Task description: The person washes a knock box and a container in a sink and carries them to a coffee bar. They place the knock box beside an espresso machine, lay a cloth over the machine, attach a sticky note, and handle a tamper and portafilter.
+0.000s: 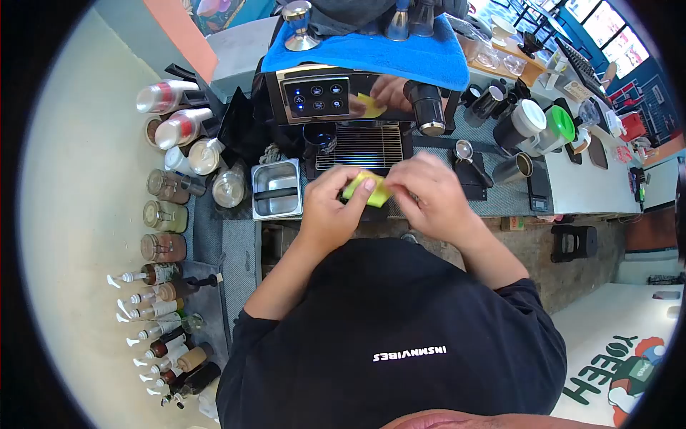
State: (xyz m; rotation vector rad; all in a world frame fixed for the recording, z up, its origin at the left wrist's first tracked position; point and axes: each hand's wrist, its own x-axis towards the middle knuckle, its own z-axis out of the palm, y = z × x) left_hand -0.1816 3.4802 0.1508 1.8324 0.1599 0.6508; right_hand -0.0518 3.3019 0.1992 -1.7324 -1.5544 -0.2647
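My left hand (334, 205) pinches a small lime-yellow piece (371, 191), flat and bent, with the thumb on its near face. Whether it is paper or cloth I cannot tell. My right hand (429, 191) is beside its right end, fingers curled and pressed together, slightly smeared by motion. Anything between those fingertips is hidden. Both hands are in front of the drip tray (368, 146) of an espresso machine (361, 96), whose shiny front mirrors a hand and the yellow piece.
Left of the hands sits a steel container (276, 175) with a dark bar across it. Jars (164, 216) and pump bottles (161, 273) line the left wall. On the right are a portafilter (471, 161), a steel cup (514, 169) and a scale (539, 193). A blue towel (357, 53) covers the machine's top.
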